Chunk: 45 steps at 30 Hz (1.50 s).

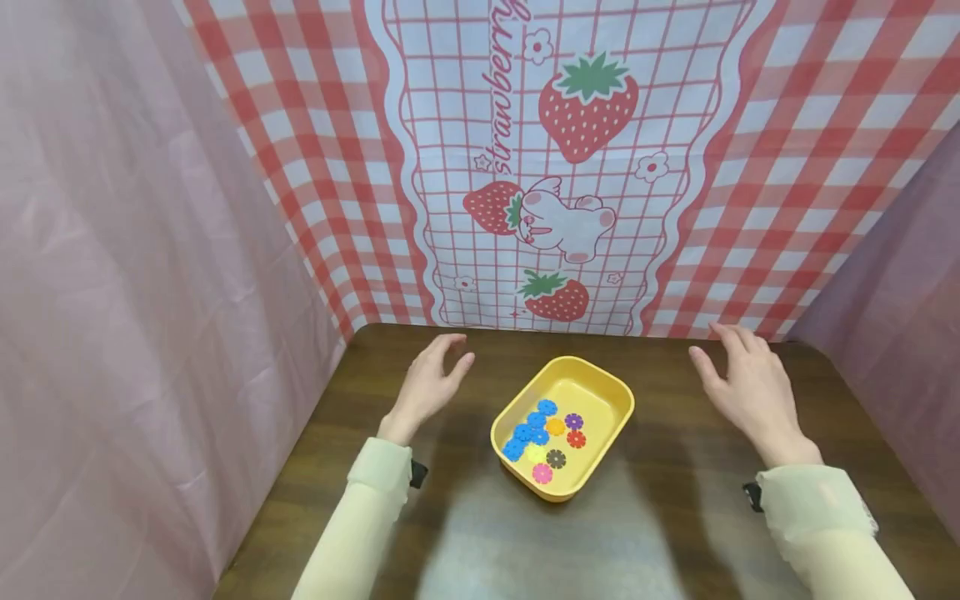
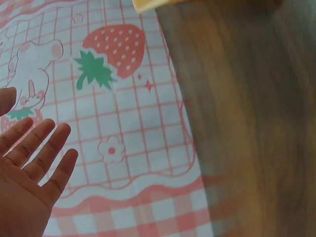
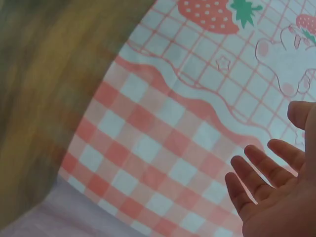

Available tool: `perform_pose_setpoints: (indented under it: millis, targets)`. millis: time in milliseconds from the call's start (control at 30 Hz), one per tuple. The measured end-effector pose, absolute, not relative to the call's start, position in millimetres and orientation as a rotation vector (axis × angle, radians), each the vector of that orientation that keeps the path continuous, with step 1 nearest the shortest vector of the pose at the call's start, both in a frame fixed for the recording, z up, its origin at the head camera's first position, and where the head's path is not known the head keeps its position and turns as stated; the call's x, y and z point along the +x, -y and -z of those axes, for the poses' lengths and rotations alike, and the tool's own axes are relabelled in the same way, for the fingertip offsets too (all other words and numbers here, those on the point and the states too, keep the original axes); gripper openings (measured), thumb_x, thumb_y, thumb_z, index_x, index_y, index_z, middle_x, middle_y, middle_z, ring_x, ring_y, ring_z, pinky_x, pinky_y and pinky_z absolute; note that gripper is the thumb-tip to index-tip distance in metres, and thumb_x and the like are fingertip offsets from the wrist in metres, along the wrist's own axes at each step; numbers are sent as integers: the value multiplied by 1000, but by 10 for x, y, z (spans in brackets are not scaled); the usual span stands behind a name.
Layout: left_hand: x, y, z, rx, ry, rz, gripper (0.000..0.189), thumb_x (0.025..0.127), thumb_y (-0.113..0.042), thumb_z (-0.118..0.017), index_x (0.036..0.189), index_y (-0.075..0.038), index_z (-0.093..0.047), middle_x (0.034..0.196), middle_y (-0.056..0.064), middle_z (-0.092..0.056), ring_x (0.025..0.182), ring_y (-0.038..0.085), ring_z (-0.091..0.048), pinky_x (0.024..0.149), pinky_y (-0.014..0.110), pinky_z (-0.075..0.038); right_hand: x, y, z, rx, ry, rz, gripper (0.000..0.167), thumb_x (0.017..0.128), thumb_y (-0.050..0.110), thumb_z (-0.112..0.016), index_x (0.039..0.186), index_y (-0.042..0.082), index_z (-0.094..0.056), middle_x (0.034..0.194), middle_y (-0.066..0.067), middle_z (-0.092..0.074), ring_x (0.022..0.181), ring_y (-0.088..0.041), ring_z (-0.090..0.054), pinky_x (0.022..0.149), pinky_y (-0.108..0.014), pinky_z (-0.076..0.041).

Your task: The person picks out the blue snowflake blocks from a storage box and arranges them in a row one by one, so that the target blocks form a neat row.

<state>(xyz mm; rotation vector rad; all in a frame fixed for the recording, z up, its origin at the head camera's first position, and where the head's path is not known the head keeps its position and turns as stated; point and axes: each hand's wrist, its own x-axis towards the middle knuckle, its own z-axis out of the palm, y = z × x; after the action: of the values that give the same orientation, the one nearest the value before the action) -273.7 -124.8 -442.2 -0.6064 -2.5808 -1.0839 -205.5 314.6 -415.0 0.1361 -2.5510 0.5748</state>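
Observation:
A yellow plastic tray (image 1: 619, 398) rests at an angle on the wooden table, between my two hands. Inside it lie small notched plastic discs: several blue discs (image 1: 536, 420) along the left side, plus an orange disc (image 1: 555, 427), a purple disc (image 1: 573, 422), a red disc (image 1: 576, 439), a yellow disc (image 1: 536, 454), a dark disc (image 1: 556, 459) and a pink disc (image 1: 542, 473). To the tray's left hovers my left hand (image 1: 429, 385), fingers loosely bent and holding nothing. My right hand (image 1: 752, 392) is off to the tray's right, thumb apart from relaxed fingers, likewise holding nothing.
The dark wooden table (image 1: 465, 533) ends at a strawberry-print cloth (image 1: 480, 125) hanging behind it. A pale pink curtain (image 1: 150, 292) borders the left side and another curtain (image 1: 892, 333) the right. In the left wrist view, the tray's edge (image 2: 148, 5) shows at the top.

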Motion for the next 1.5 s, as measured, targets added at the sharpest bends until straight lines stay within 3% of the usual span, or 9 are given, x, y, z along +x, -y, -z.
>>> perform_pose_setpoints:
  millis: [267,500,733,1033,1267,1500]
  targets:
    - [-2675,1041,4698,-618,2501,1362,27,98,-18,-66,121,-4,-63,105,6,-69,95,20,-65,83,40,-55,-2070,-2906,4447,156,2500,-685,48,95,22,-67,130,-7,-55,122,-30,-56,116,-50,-48,94,-66,-37]
    - [-2631,859,4975,-643,2487,1525,23,97,-12,-66,117,0,-63,101,9,-69,91,20,-66,78,37,-56,-2039,-2634,4761,158,2471,-850,44,95,22,-68,127,-6,-58,115,-25,-59,106,-41,-53,86,-60,-43]
    - [-2551,709,5198,-672,2589,1476,22,97,-15,-65,115,-1,-64,99,6,-68,87,15,-64,75,26,-55,-2014,-2433,4976,123,2463,-925,40,92,17,-71,124,-6,-60,108,-21,-61,95,-36,-54,79,-52,-44]
    - [-2490,672,5403,-607,2601,1448,21,92,-9,-71,109,2,-67,94,9,-68,82,21,-65,73,28,-55,-2015,-2273,5210,140,2476,-947,35,90,16,-72,116,-6,-63,97,-17,-62,84,-32,-55,73,-45,-43]
    - [-2498,651,5483,-589,2640,1402,20,91,-6,-70,111,-1,-69,93,6,-70,83,16,-64,76,30,-53,-1977,-2170,5304,118,2555,-987,38,90,16,-73,120,-5,-63,100,-16,-63,83,-29,-56,74,-46,-49]
    - [-2535,673,5471,-639,2645,1434,22,90,0,-69,112,2,-69,95,10,-71,86,20,-66,76,29,-55,-2009,-2109,5297,129,2580,-995,38,87,15,-77,117,-4,-64,98,-14,-62,81,-28,-55,73,-43,-49]
